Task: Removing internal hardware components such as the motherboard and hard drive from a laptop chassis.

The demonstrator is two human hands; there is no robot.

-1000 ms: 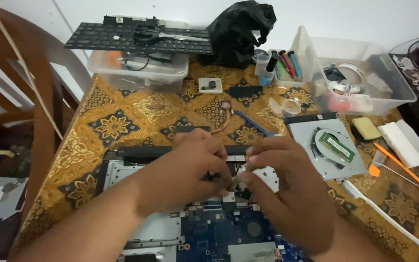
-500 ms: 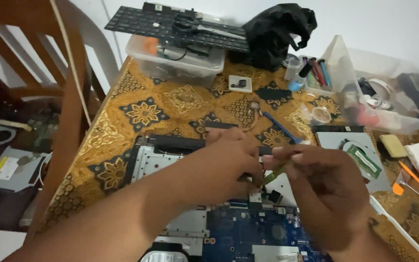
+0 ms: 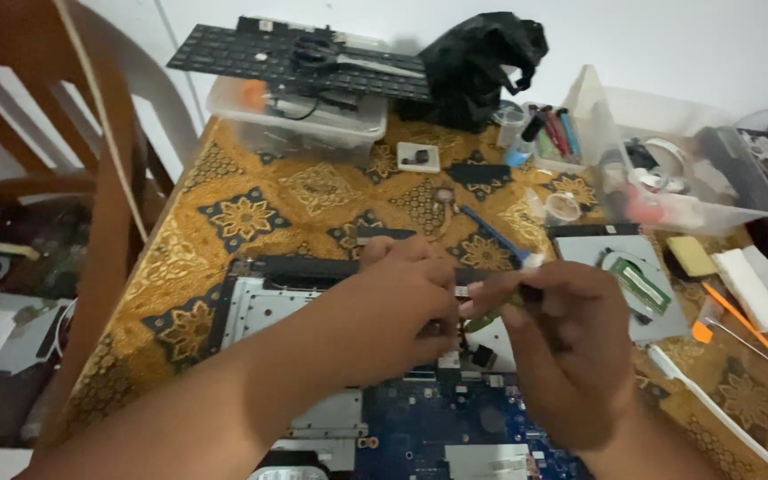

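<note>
We find both hands closed together over the opened laptop chassis (image 3: 260, 311). The right hand (image 3: 566, 347) has thumb and forefinger pinched shut on a slim tool with a greenish shaft (image 3: 491, 313), its tip pointing left toward the other hand. The left hand (image 3: 397, 302) is curled, fingers closed down at the same spot; whether it holds a small part or only steadies the work we cannot tell, since the knuckles hide it. The point of work sits at the upper edge of the blue circuit board (image 3: 455, 431), just beside the metal frame of the chassis.

In our judgement, the step calls for a light, controlled pinch: the tool kept low and nearly level, force applied along the shaft, the left hand bracing close to the tip so a slip does not gouge the board.

Outward, we note 1 flat grey cover panel (image 3: 620, 284) to the right, a blue-handled tool (image 3: 491, 233) lying on the patterned cloth (image 3: 251, 218), a clear plastic bin (image 3: 695, 169) of parts, and a detached keyboard (image 3: 304, 58) resting on another clear box (image 3: 295, 120).
</note>
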